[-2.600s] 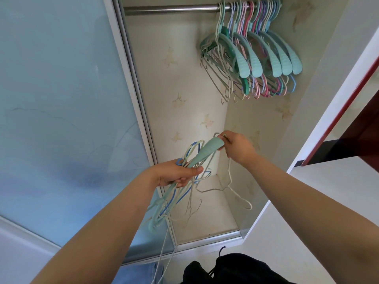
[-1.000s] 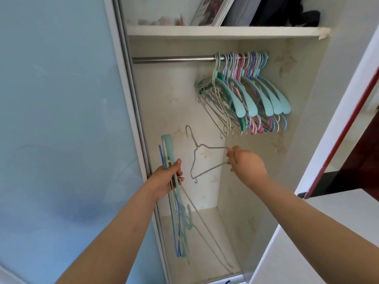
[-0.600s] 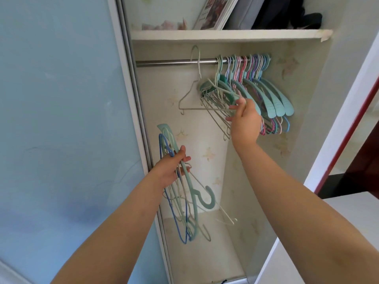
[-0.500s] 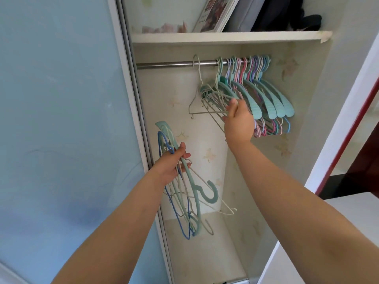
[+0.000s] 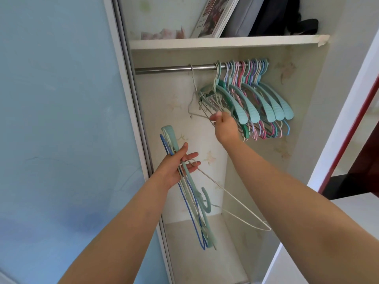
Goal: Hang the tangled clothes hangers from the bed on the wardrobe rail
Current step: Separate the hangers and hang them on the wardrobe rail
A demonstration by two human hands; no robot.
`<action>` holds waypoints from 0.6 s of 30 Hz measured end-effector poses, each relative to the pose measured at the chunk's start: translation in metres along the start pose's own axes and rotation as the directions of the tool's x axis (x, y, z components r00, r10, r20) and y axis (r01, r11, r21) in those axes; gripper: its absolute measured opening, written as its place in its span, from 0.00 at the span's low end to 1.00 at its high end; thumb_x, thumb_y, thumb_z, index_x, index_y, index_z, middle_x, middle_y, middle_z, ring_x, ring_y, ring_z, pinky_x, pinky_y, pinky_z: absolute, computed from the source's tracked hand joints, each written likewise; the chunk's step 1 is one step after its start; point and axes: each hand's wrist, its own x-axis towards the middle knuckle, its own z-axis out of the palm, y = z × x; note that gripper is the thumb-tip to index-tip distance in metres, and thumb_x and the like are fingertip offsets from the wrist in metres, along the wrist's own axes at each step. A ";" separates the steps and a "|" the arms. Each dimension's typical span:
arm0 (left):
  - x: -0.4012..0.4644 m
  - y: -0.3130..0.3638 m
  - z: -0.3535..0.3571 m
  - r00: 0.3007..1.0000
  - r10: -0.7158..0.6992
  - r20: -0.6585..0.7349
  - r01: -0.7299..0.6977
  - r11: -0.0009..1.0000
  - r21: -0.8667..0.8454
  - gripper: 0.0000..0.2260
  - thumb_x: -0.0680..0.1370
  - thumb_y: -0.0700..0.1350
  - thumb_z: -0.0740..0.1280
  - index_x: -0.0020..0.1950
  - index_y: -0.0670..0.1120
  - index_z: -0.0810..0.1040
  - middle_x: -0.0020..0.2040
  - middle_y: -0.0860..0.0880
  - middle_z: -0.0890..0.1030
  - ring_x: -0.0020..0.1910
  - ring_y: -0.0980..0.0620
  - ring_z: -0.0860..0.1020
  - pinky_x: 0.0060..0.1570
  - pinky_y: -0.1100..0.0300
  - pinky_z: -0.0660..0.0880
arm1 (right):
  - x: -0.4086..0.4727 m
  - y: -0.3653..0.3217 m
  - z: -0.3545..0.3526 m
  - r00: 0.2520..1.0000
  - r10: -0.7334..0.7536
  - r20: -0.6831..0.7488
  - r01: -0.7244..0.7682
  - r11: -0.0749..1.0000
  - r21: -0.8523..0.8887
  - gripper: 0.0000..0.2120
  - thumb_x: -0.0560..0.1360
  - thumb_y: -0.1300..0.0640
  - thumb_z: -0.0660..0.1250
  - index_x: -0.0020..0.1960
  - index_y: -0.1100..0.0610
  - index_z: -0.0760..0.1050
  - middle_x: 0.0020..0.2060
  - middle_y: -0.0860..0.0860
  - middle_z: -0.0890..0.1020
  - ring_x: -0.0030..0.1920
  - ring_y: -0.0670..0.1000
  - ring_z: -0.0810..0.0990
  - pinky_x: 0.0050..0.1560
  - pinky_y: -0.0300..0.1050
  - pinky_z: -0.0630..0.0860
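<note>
A steel wardrobe rail (image 5: 164, 69) runs under a white shelf. Several teal, pink and blue hangers (image 5: 256, 99) hang packed together on its right half. A thin grey wire hanger (image 5: 193, 80) is hooked on the rail just left of them. My right hand (image 5: 224, 127) pinches that hanger's lower bar, in front of the packed hangers. Lower down, my left hand (image 5: 180, 165) grips a tangled bundle of hangers (image 5: 194, 193): teal, blue and white ones pointing downward. A white hanger (image 5: 246, 220) from the bundle sticks out to the right.
A pale blue sliding door (image 5: 61, 119) fills the left, its frame right beside my left hand. The shelf (image 5: 225, 41) above holds a calendar (image 5: 213, 15) and dark bags (image 5: 276, 15). The rail's left half carries nothing. A red-edged door (image 5: 348, 130) stands at the right.
My right hand drew the grey wire hanger out of the bundle, lifted it and hooked it on the rail. It now hangs there. My left hand stayed low with the bundle.
</note>
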 end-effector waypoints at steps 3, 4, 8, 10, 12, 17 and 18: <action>-0.004 0.003 -0.001 0.999 0.013 0.033 -0.013 1.000 0.010 0.21 0.77 0.52 0.68 0.29 0.44 0.66 0.55 0.42 0.83 0.53 0.37 0.82 0.49 0.51 0.79 | 0.010 0.006 0.003 0.995 0.051 0.087 -0.043 0.995 -0.092 0.19 0.83 0.52 0.49 0.54 0.64 0.74 0.47 0.57 0.77 0.52 0.59 0.77 0.54 0.52 0.74; -0.004 0.004 -0.002 0.999 0.018 0.046 -0.019 1.000 0.014 0.22 0.77 0.52 0.67 0.28 0.45 0.65 0.56 0.42 0.83 0.54 0.38 0.81 0.49 0.51 0.80 | 0.011 0.009 0.001 0.996 0.062 0.058 -0.058 0.995 -0.077 0.19 0.83 0.53 0.49 0.54 0.65 0.73 0.45 0.57 0.76 0.48 0.59 0.77 0.51 0.50 0.73; -0.007 0.004 -0.004 0.996 0.041 0.086 -0.044 0.998 0.040 0.22 0.78 0.51 0.66 0.28 0.44 0.64 0.57 0.41 0.82 0.55 0.38 0.81 0.53 0.50 0.79 | 0.015 0.029 -0.012 0.962 0.117 -0.247 -0.115 0.993 0.025 0.16 0.84 0.55 0.49 0.49 0.63 0.70 0.39 0.53 0.72 0.42 0.52 0.71 0.43 0.44 0.65; -0.008 0.003 -0.007 0.995 0.047 0.088 -0.050 0.998 0.038 0.22 0.78 0.50 0.66 0.27 0.44 0.65 0.58 0.41 0.82 0.55 0.38 0.81 0.54 0.50 0.78 | 0.017 0.041 -0.012 0.964 0.128 -0.233 -0.127 0.992 0.021 0.14 0.83 0.55 0.50 0.50 0.62 0.70 0.45 0.56 0.72 0.46 0.53 0.71 0.47 0.43 0.66; -0.007 0.003 -0.010 0.996 0.046 0.082 -0.048 0.999 0.022 0.23 0.79 0.50 0.65 0.26 0.45 0.65 0.58 0.42 0.82 0.55 0.38 0.81 0.52 0.51 0.79 | 0.015 0.052 -0.009 0.976 0.135 -0.171 -0.127 0.990 0.060 0.14 0.82 0.53 0.54 0.58 0.62 0.70 0.56 0.57 0.72 0.55 0.55 0.71 0.58 0.48 0.69; -0.003 0.003 -0.012 0.998 0.064 0.027 -0.063 0.997 -0.036 0.22 0.80 0.50 0.63 0.26 0.47 0.67 0.58 0.43 0.82 0.53 0.41 0.82 0.51 0.54 0.79 | -0.062 0.098 -0.026 0.990 0.033 0.140 -0.041 0.998 0.052 0.28 0.79 0.41 0.56 0.72 0.57 0.63 0.65 0.52 0.70 0.65 0.49 0.70 0.63 0.44 0.66; -0.002 0.004 -0.011 0.998 0.068 0.017 -0.067 0.996 -0.053 0.20 0.80 0.50 0.63 0.29 0.47 0.66 0.57 0.43 0.82 0.52 0.41 0.83 0.49 0.55 0.80 | -0.078 0.115 -0.032 0.938 0.065 0.341 -0.048 0.997 -0.058 0.28 0.77 0.37 0.56 0.71 0.53 0.65 0.63 0.51 0.73 0.64 0.49 0.72 0.64 0.44 0.67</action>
